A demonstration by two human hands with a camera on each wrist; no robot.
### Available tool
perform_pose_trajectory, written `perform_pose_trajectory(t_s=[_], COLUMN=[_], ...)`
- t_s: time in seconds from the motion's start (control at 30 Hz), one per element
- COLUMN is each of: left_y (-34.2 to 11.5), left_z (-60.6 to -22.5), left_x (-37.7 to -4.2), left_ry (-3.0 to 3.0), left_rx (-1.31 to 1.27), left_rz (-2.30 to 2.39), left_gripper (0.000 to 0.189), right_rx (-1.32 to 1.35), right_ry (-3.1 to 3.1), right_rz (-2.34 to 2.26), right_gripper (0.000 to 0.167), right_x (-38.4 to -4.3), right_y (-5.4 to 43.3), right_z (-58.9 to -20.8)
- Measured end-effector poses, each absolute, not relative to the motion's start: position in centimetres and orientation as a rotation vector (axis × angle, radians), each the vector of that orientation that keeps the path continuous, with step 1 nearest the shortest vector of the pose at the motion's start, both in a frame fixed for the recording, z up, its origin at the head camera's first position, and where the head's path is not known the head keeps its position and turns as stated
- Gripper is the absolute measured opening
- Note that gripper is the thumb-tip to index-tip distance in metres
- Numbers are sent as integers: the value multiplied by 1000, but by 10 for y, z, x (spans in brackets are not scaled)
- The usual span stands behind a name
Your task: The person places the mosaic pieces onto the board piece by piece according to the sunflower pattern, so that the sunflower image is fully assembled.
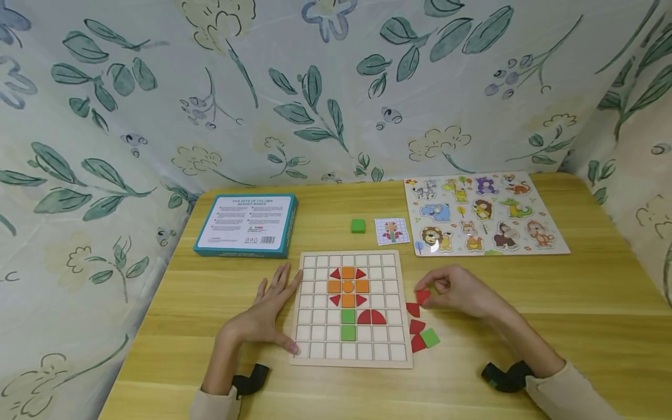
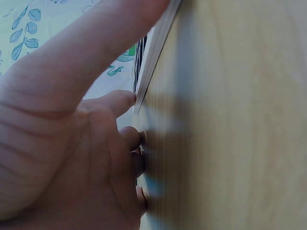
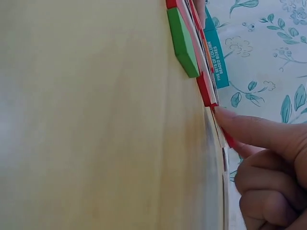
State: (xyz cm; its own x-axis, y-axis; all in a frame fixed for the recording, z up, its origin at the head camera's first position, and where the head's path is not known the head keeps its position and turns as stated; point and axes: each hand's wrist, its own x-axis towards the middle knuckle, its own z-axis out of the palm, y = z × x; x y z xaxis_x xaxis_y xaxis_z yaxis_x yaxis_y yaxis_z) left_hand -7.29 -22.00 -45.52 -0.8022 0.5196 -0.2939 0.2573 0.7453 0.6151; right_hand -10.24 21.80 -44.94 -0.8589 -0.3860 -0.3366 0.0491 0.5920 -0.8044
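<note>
My left hand (image 1: pixel 261 319) lies spread along the left side of a wooden grid board (image 1: pixel 320 350), thumb on its lower left corner and index finger at its upper left edge. On the board stands a pattern of orange squares (image 1: pixel 348 272), small red triangles (image 1: pixel 336 300), green squares (image 1: pixel 348 333) and two red quarter circles (image 1: pixel 364 317). To the right of the board, my right hand (image 1: pixel 463 290) pinches a red quarter-circle piece (image 1: pixel 423 297) between thumb and index finger. Other red quarter circles (image 1: pixel 417 326) and a loose green square (image 1: pixel 430 337) lie just below it.
Behind the board lie a green block (image 1: pixel 358 226) and a pattern card (image 1: pixel 391 231). A teal and white box (image 1: pixel 247 224) sits at the back left, an animal puzzle board (image 1: pixel 485 214) at the back right. Flowered cloth (image 1: pixel 325 87) hangs behind the table.
</note>
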Motion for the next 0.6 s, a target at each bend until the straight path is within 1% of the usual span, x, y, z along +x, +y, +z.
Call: perform_pose_trajectory(t_s=[0.3, 0.6], left_y=[-220, -220], left_z=[-455, -455], left_x=[-73, -73], left_ry=[2494, 2496], left_rx=[595, 596], left_rz=[784, 782], left_gripper=[149, 150], right_rx=[-221, -217], right_ry=[2343, 2301], right_rz=[-1179, -1236], right_gripper=[25, 29], right_x=[-105, -105], right_y=[224, 223], right_z=[-443, -440])
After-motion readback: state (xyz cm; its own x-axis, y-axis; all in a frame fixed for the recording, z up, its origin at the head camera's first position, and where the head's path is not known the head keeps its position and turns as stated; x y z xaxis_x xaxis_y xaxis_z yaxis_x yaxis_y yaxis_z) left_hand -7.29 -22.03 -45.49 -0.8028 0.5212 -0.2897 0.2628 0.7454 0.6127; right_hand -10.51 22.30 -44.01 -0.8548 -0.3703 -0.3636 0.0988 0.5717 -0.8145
